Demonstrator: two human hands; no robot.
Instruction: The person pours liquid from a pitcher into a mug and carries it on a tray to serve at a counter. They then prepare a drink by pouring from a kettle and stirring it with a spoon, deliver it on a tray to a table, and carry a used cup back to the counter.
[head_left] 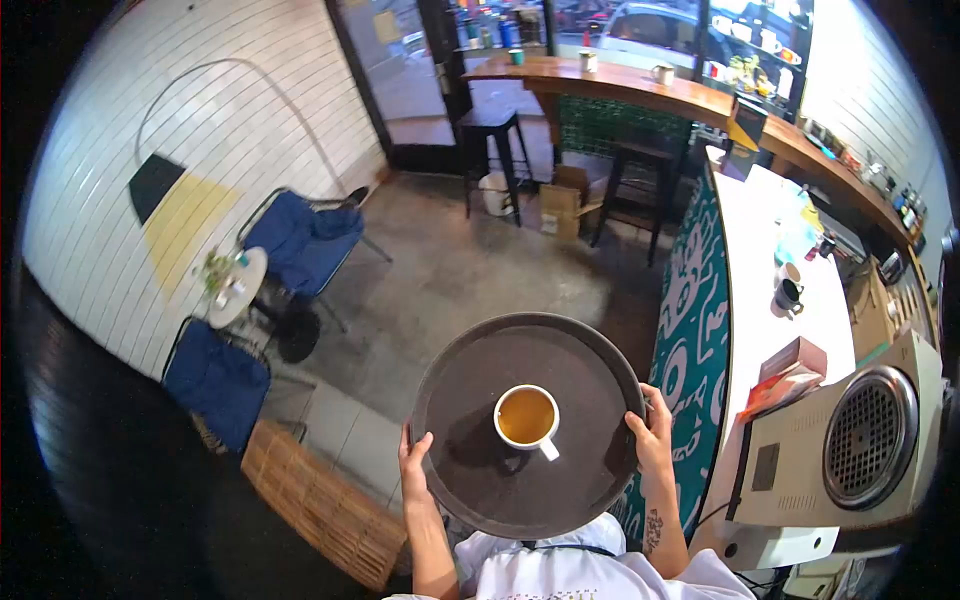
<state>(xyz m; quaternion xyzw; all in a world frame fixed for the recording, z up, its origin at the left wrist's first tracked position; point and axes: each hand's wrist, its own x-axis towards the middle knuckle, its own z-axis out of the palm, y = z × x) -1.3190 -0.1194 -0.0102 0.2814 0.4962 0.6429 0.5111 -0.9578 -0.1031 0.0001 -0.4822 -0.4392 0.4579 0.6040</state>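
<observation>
A round dark brown tray [580, 480] is held level in front of my body. My left hand [415, 466] grips its left rim, with the thumb on top and the fingers underneath. On the opposite side, my right hand [652, 432] is closed round the right rim in the same way. Near the tray's middle stands a white cup [548, 446] of amber liquid, its handle pointing down and to the right. Neither hand touches the cup.
A white counter [745, 290] with a teal patterned front runs along the right, bearing a beige machine [790, 450] and cups. Blue chairs [300, 240] and a small round table [240, 290] are at left. Stools [492, 125] stand by the wooden window bar [620, 82].
</observation>
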